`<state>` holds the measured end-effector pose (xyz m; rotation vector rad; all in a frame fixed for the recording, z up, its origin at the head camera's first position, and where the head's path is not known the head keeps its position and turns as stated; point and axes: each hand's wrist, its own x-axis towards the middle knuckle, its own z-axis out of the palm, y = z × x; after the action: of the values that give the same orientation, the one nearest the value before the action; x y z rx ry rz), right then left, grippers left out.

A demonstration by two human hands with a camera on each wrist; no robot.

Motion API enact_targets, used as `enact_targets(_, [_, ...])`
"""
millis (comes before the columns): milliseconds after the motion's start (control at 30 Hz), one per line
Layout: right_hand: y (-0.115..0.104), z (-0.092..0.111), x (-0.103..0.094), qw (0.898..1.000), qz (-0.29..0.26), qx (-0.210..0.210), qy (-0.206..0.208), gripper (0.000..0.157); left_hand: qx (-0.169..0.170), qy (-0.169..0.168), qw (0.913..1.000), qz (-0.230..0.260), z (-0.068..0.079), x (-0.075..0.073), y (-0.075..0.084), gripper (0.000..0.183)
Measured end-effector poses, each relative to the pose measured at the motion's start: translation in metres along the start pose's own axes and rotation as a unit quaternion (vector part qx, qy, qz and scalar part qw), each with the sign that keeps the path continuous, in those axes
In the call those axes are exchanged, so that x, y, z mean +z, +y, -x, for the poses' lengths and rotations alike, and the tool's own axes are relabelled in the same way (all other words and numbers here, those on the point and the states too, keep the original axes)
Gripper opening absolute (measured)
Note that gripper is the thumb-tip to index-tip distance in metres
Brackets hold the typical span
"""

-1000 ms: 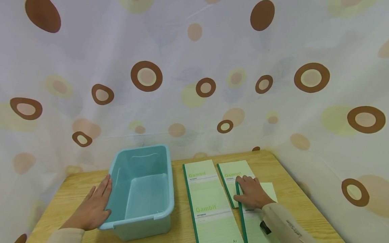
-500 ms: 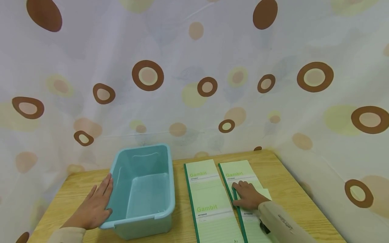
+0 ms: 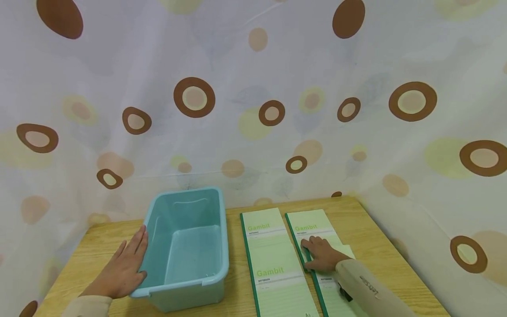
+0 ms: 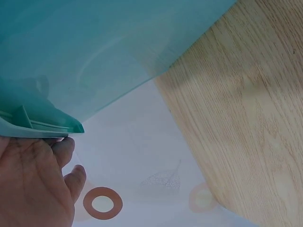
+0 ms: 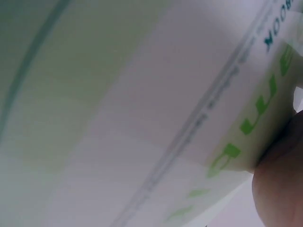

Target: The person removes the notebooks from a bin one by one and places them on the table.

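Observation:
My left hand [image 3: 123,273] lies with straight fingers along the left rim of a light-blue plastic basin [image 3: 194,284]. In the left wrist view the palm [image 4: 28,179] is up against the underside of that rim. My right hand [image 3: 322,255] holds a pale green notebook [image 3: 336,295] near the top of its dark green spine. This notebook, its cover partly hidden by the hand and sleeve, overlaps the lower part of another "Gambit" notebook [image 3: 309,218] behind it. The right wrist view has the held notebook's cover [image 5: 142,123] very close, a fingertip [image 5: 279,175] at its edge.
Between basin and right hand, a column of two matching notebooks lies overlapped, one at the back [image 3: 261,220] and one in front [image 3: 285,290]. Everything stands on a wood-grain table [image 3: 376,246]. A spotted white sheet [image 3: 222,145] hangs behind and at the sides.
My right hand has moved left and slightly down with the notebook, bringing its spine nearly in line with the notebook behind. The left hand and basin have stayed in place.

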<state>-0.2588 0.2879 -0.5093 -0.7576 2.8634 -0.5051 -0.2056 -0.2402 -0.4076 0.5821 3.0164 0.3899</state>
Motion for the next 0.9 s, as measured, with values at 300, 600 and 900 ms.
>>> enact_targets(300, [-0.004, -0.004, 0.001, 1.000, -0.008, -0.006, 0.017, 0.035, -0.001, 0.008, 0.9999, 0.010, 0.003, 0.000, -0.002, 0.084])
enact_targets(600, [-0.012, 0.000, 0.000, 0.997, -0.024, 0.020, 0.064, 0.028, 0.006, 0.019, 0.9977, 0.065, 0.013, 0.002, -0.009, 0.082])
enact_targets(900, [-0.028, 0.011, -0.014, 0.992, -0.065, 0.034, 0.103, 0.035, 0.005, 0.011, 0.9689, 0.247, 0.009, -0.011, -0.002, 0.070])
